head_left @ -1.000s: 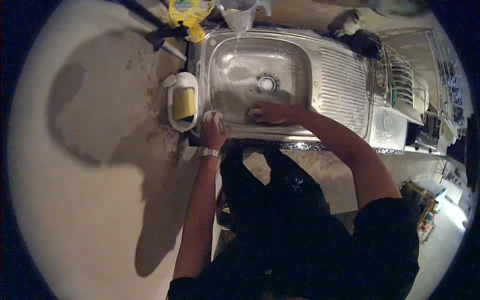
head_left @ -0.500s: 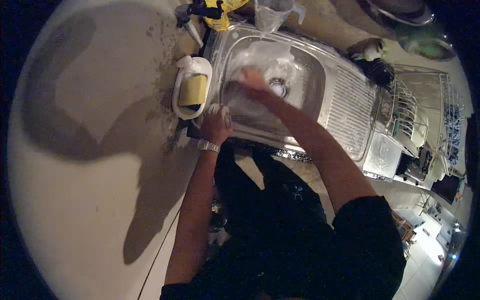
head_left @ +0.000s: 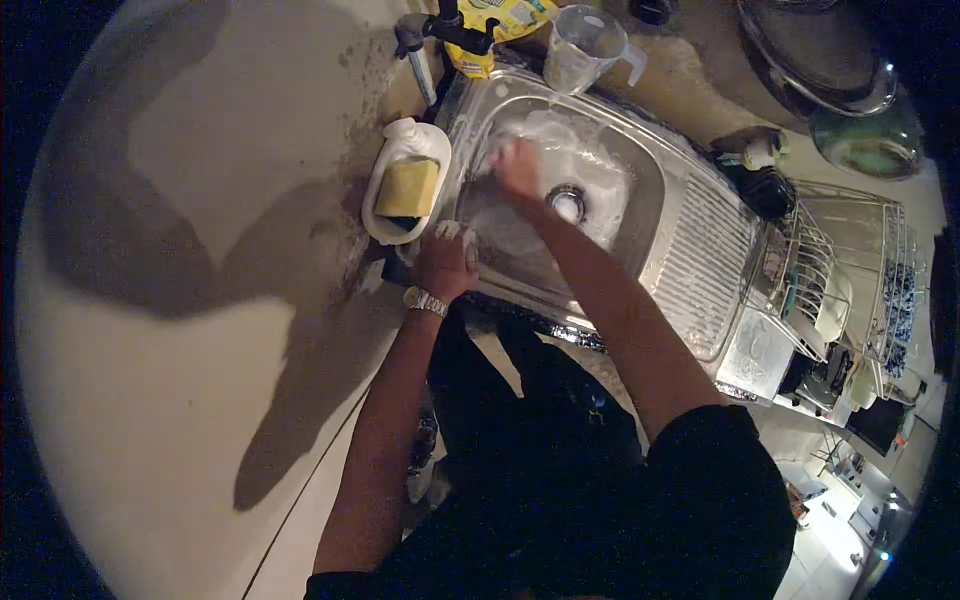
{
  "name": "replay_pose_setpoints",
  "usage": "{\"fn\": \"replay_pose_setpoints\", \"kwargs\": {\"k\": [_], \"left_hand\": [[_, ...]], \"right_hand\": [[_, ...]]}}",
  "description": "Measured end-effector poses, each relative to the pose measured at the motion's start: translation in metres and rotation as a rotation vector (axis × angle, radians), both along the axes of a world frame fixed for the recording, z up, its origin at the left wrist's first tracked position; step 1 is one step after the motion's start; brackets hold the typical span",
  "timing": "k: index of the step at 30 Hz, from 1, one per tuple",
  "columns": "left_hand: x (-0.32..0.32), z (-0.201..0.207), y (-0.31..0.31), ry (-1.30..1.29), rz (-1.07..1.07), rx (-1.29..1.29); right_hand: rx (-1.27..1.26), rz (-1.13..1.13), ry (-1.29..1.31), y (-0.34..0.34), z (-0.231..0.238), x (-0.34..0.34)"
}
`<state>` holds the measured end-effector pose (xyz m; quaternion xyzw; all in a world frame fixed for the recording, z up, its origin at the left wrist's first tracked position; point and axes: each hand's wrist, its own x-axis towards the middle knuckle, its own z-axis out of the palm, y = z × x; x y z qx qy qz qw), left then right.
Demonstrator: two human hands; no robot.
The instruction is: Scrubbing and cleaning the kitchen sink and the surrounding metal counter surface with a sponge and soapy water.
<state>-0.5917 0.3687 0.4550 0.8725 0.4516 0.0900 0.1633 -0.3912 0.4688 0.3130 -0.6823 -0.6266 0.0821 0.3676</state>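
Left grip [head_left: 448, 262] curled at the probably slick, grabbable sink rim [head_left: 477, 120], right grip [head_left: 513, 165] blurry inside, couldn't tell what either held.

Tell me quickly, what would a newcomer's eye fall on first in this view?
Probably the steel sink, bright and wet-looking mid-picture, with the blurred right hand to the left of the drain. Next, the yellow sponge in the white dish just left of the sink. The left hand is at the sink's near-left corner, below that dish in the picture.
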Motion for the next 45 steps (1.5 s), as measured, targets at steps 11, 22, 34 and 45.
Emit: {"fn": "replay_pose_setpoints", "kwargs": {"k": [11, 22, 34, 45], "left_hand": [[-0.027, -0.03, -0.007, -0.091, 0.062, 0.197], [-0.006, -0.011, -0.001, 0.078, 0.066, 0.067], [-0.012, 0.002, 0.004, -0.101, 0.013, 0.179], [0.009, 0.021, 0.005, 0.063, 0.03, 0.0]], "right_hand": [[0.23, 0.054, -0.062, 0.068, 0.111, -0.007], [0.005, 0.072, -0.592, 0.004, 0.106, 0.105], [-0.225, -0.412, -0.641, -0.059, 0.111, 0.162], [0.122, -0.275, 0.332, 0.04, 0.029, -0.003]]}}
